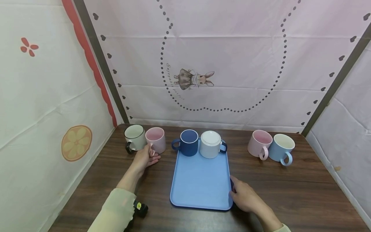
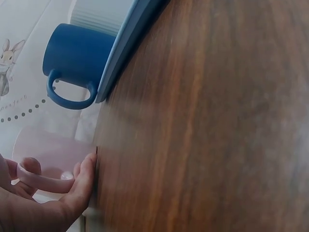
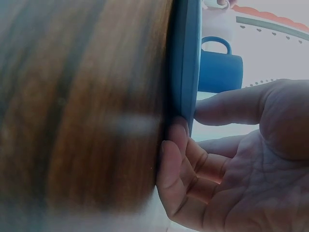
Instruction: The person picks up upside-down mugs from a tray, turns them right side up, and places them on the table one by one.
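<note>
At the left, my left hand [image 1: 143, 158] grips the handle of an upright pink mug [image 1: 156, 140] standing on the table. The left wrist view shows the fingers around the handle [image 2: 46, 182]. On the other side, my right hand [image 1: 244, 195] holds the right edge of a light blue tray [image 1: 201, 187]; its thumb [image 3: 231, 106] meets the rim and the other fingers curl by the tray's side. A dark blue mug [image 1: 189, 146] sits upright at the tray's far left. Beside it is an upside-down white mug [image 1: 210, 147] with a dark handle.
A white mug [image 1: 137, 138] with a black handle stands left of the held pink mug. Toward the right, another pink mug [image 1: 258, 146] and a light blue mug [image 1: 280, 149] stand upright, side by side. Printed cloth walls [image 1: 232, 64] enclose the wooden table [image 1: 278, 190].
</note>
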{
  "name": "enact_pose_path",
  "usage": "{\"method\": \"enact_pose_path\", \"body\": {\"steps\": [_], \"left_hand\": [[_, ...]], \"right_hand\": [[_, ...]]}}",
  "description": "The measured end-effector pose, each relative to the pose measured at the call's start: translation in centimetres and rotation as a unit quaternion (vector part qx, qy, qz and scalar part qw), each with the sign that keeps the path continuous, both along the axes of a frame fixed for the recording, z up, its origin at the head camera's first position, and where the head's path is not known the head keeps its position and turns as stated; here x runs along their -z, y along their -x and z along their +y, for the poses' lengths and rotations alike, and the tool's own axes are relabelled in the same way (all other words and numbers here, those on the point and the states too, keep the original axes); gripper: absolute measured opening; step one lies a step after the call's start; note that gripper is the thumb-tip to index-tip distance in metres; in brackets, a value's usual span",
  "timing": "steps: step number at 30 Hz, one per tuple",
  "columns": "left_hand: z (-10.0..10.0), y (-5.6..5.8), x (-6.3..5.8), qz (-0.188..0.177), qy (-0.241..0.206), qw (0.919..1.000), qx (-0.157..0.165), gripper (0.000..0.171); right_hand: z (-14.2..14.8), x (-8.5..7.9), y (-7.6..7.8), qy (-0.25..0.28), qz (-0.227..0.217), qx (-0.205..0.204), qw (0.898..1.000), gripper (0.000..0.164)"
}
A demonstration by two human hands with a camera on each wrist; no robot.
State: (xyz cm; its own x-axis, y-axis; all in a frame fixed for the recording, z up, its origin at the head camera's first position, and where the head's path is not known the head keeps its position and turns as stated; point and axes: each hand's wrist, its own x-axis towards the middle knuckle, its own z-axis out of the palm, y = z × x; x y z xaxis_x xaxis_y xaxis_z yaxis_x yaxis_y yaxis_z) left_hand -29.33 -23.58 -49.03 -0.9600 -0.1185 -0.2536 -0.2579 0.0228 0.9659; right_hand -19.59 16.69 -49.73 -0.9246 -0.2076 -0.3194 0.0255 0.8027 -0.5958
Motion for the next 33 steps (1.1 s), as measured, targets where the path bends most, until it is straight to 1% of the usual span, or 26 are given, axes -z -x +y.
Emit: {"method": "enact_pose_path", "body": {"steps": [3,8,13,18,21,24,26,30,33], "left_hand": [[-0.2,0.0,0.0,0.000,0.004,1.0000,-0.003,0.053],[-0.2,0.1,-0.1,-0.005,0.019,0.9998,-0.002,0.052],[-0.2,-0.2,-0.2,-0.002,0.050,0.9987,-0.007,0.052],[-0.2,-0.8,-0.3,0.014,0.091,0.9957,-0.012,0.057],[-0.3,-1.1,-0.4,0.018,0.113,0.9934,-0.009,0.059],[-0.3,-1.6,-0.5,0.019,0.121,0.9925,-0.004,0.057],[-0.3,-2.0,-0.4,0.022,0.118,0.9927,-0.003,0.056],[-0.1,-2.8,-0.5,0.028,0.114,0.9930,-0.013,0.057],[0.1,-3.5,-0.6,0.024,0.138,0.9899,-0.026,0.048]], "right_hand": [[-0.2,-0.3,-0.2,-0.003,0.003,0.007,1.000,0.064],[-0.8,-1.5,-0.9,-0.001,0.013,0.022,1.000,0.062],[-0.8,-1.6,-1.0,-0.001,0.016,0.024,1.000,0.062],[-0.8,-1.6,-1.0,0.001,0.019,0.023,1.000,0.061],[-0.8,-1.6,-1.0,-0.001,0.019,0.022,1.000,0.061],[-0.8,-1.6,-1.0,-0.001,0.019,0.022,1.000,0.061],[-0.8,-1.6,-1.0,-0.002,0.019,0.023,1.000,0.061],[-0.8,-1.6,-1.0,0.000,0.018,0.025,1.000,0.062],[-0.8,-1.6,-1.0,0.004,0.016,0.027,0.999,0.062]]}}
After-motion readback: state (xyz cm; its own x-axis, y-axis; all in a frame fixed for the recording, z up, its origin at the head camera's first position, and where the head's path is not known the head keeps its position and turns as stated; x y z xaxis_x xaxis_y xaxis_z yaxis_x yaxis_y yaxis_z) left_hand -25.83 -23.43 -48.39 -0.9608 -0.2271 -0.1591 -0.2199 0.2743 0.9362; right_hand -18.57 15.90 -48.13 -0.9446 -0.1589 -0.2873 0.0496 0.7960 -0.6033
